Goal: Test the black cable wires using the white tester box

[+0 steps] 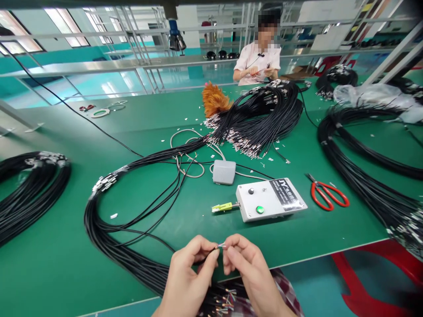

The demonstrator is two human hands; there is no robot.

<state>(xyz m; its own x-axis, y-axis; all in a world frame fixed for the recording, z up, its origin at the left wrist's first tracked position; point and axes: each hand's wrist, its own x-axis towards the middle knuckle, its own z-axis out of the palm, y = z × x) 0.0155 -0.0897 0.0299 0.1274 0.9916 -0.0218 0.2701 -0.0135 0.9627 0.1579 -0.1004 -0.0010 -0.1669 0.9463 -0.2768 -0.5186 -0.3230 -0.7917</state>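
Near the table's front edge, my left hand (190, 275) pinches a black cable close to its stripped end. The thin coloured wires (221, 245) at that end reach across to my right hand (246, 268), whose thumb and forefinger are closed on their tips. Under my wrists lies the bundle of black cables (132, 262) this one seems to belong to, its bared coloured ends (228, 299) hanging at the edge. Beyond my hands sits a white control box (269, 200) with a lit green button and a yellow-green tip (222, 207) on its left side.
Red-handled scissors (327, 193) lie right of the box, a grey pedal (224, 172) behind it. Cable coils (33, 189) lie at left, more (350, 145) at right, and a large heap (264, 114) at the back beside an orange duster (214, 100). A co-worker (257, 61) sits opposite.
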